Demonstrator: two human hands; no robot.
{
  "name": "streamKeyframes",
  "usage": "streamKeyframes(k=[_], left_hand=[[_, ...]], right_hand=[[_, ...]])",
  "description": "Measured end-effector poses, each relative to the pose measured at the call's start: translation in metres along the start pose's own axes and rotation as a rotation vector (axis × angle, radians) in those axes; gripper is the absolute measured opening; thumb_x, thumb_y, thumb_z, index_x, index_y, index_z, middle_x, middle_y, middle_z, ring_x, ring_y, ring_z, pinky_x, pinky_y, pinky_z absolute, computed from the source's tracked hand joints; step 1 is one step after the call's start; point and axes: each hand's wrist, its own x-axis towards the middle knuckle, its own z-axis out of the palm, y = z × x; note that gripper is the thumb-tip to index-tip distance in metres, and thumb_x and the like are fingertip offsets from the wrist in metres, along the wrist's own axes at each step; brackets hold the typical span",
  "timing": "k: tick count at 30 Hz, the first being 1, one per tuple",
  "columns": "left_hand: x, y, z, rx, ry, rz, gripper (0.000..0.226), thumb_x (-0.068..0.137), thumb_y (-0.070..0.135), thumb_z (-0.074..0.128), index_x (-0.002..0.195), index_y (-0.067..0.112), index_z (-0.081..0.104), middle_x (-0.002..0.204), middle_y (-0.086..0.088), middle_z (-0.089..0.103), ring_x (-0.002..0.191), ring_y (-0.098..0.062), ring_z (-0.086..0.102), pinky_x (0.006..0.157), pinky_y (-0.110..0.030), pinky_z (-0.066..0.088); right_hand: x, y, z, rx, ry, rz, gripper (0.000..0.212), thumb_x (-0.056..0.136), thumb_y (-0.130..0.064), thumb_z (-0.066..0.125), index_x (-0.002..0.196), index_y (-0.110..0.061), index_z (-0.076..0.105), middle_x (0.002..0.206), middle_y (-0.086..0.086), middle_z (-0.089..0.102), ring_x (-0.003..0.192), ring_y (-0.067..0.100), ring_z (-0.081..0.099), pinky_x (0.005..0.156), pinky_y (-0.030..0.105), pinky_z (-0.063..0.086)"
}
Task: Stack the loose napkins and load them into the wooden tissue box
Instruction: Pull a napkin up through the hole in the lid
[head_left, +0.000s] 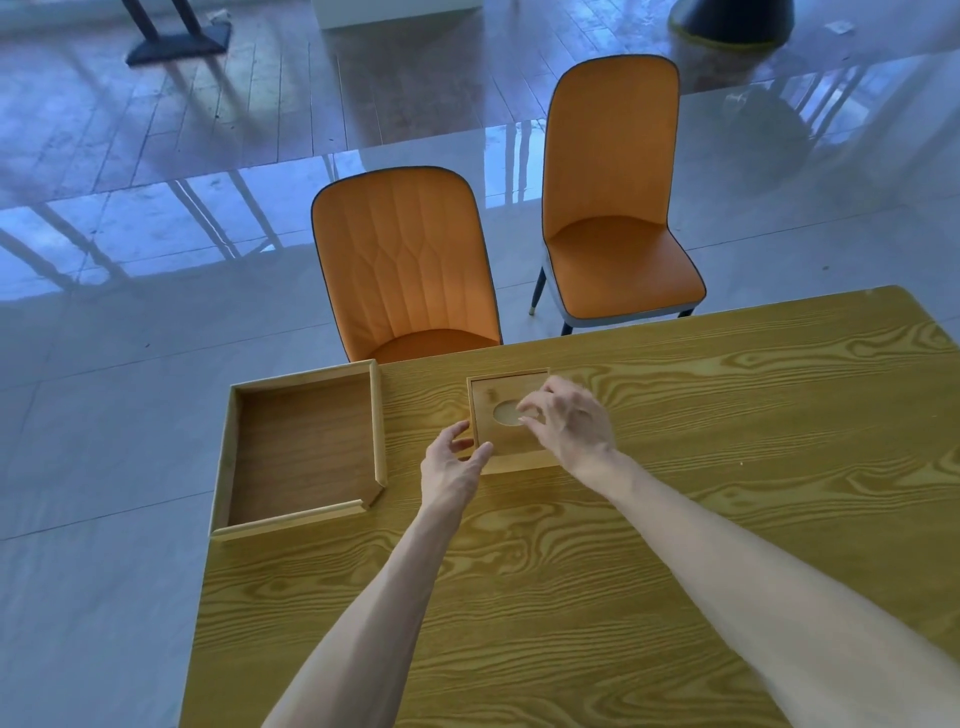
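Observation:
A square wooden tissue box with a round hole in its lid stands near the far edge of the table. My left hand touches its near left corner, thumb and fingers apart around the edge. My right hand hovers over the lid's right side, fingers curled loosely beside the hole, holding nothing that I can see. Pale paper shows through the hole. No loose napkins are visible on the table.
A shallow wooden tray lies at the table's far left corner, overhanging the edge. The yellow wood-grain table spreads toward me. Two orange chairs stand beyond it on a glossy tiled floor.

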Motion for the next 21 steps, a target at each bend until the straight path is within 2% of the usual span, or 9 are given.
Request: streamKeyframes(k=[2,4,9,14,18,21], left_hand=[[0.001,0.000,0.001,-0.011,0.012,-0.029,0.057,0.084,0.023,0.077,0.136,0.023,0.056,0.118,-0.004,0.070,0.098,-0.021,0.070,0.087,-0.043,0.059],[0.003,0.001,0.002,-0.026,0.020,-0.048,0.057,0.083,0.023,0.078,0.136,0.023,0.056,0.118,-0.005,0.070,0.098,-0.022,0.070,0.090,-0.047,0.058],[0.004,-0.001,0.002,-0.042,0.034,-0.064,0.056,0.081,0.024,0.080,0.133,0.024,0.060,0.115,-0.003,0.071,0.097,-0.020,0.071,0.088,-0.046,0.059],[0.003,0.000,0.004,-0.011,0.060,-0.055,0.054,0.082,0.027,0.079,0.132,0.025,0.061,0.115,-0.001,0.072,0.096,-0.018,0.071,0.087,-0.044,0.060],[0.000,0.002,0.006,-0.006,0.068,-0.052,0.052,0.083,0.027,0.077,0.132,0.024,0.061,0.117,-0.001,0.072,0.097,-0.018,0.070,0.088,-0.044,0.059],[-0.001,0.003,0.006,0.001,0.071,-0.046,0.049,0.085,0.027,0.076,0.132,0.024,0.061,0.118,-0.001,0.072,0.098,-0.019,0.070,0.089,-0.044,0.059]], right_hand=[[0.012,-0.010,0.001,-0.116,-0.045,-0.090,0.024,0.090,-0.032,0.067,0.112,-0.024,0.073,0.105,0.003,0.067,0.096,0.017,0.065,0.088,0.030,0.054],[0.022,-0.017,0.003,-0.218,-0.083,-0.143,0.026,0.092,-0.035,0.063,0.113,-0.023,0.072,0.108,0.003,0.066,0.099,0.017,0.065,0.089,0.030,0.054],[0.032,-0.022,0.006,-0.316,-0.152,-0.226,0.025,0.095,-0.033,0.059,0.111,-0.018,0.071,0.107,0.002,0.064,0.100,0.017,0.065,0.090,0.030,0.053],[0.040,-0.020,0.012,-0.316,-0.221,-0.256,0.017,0.096,-0.016,0.060,0.111,-0.013,0.068,0.106,0.003,0.065,0.098,0.016,0.064,0.081,0.027,0.055],[0.043,-0.014,0.019,-0.324,-0.245,-0.335,0.024,0.100,-0.006,0.046,0.114,0.001,0.065,0.118,0.021,0.063,0.105,0.030,0.061,0.084,0.027,0.051],[0.040,-0.013,0.012,-0.277,-0.200,-0.296,0.017,0.097,-0.006,0.051,0.098,-0.001,0.068,0.097,0.012,0.066,0.087,0.025,0.064,0.067,0.029,0.051]])
